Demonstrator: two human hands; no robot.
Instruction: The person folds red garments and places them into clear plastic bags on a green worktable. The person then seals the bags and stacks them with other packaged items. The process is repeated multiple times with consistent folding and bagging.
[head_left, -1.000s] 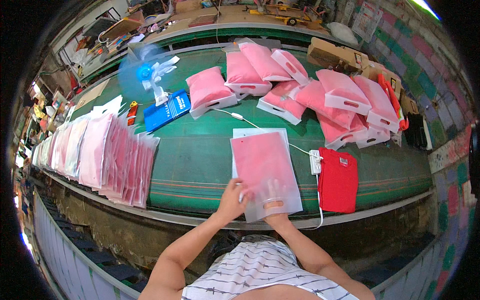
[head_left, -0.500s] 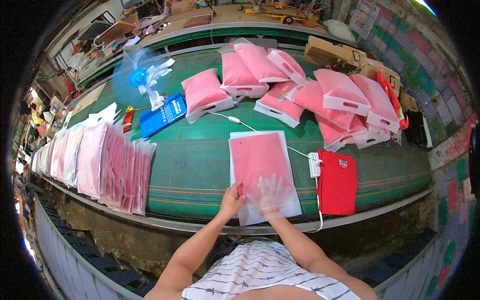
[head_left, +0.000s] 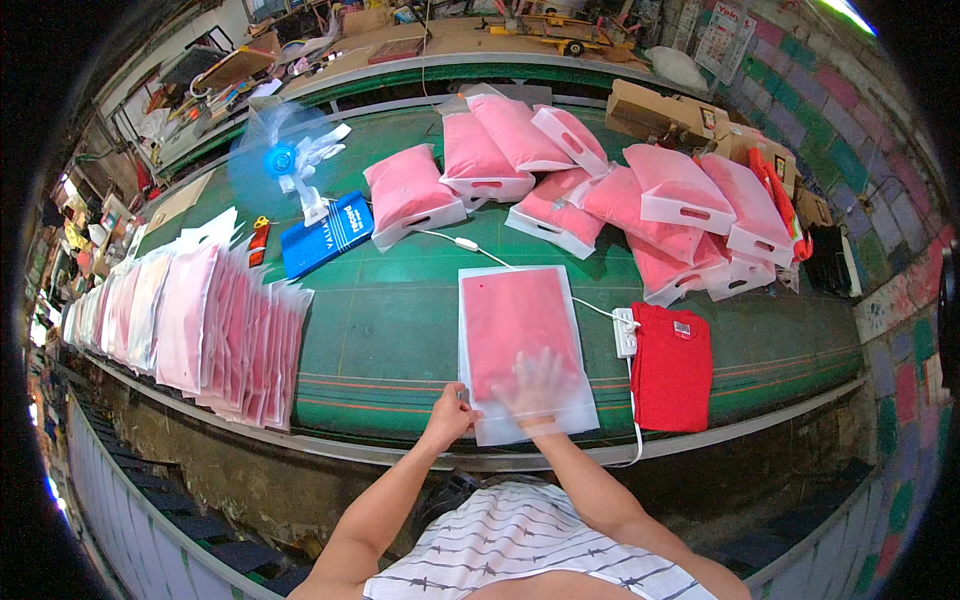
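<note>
A frosted plastic bag (head_left: 572, 403) lies flat on the green table in front of me, its mouth toward me. Inside it is a folded red garment (head_left: 520, 325), paler through the plastic. My right hand (head_left: 537, 383) reaches into the bag up to the wrist, fingers spread flat near the garment's lower end and blurred by the plastic. At the bag's lower left edge, my left hand (head_left: 452, 411) is closed, its thumb and fingertips pinching the edge. Right of the bag lies another folded red T-shirt (head_left: 672, 368).
Filled bags (head_left: 660, 205) with handle holes are heaped at the back right. A row of flat frosted bags (head_left: 190, 325) stands at left. A blue box (head_left: 327, 234), an orange cutter (head_left: 259, 242) and a small fan (head_left: 281, 159) are behind. A white power strip (head_left: 625, 333) trails its cable.
My left hand has slid slightly down and left along the bag's edge. My right hand stays inside the bag, with its fingers a little more spread.
</note>
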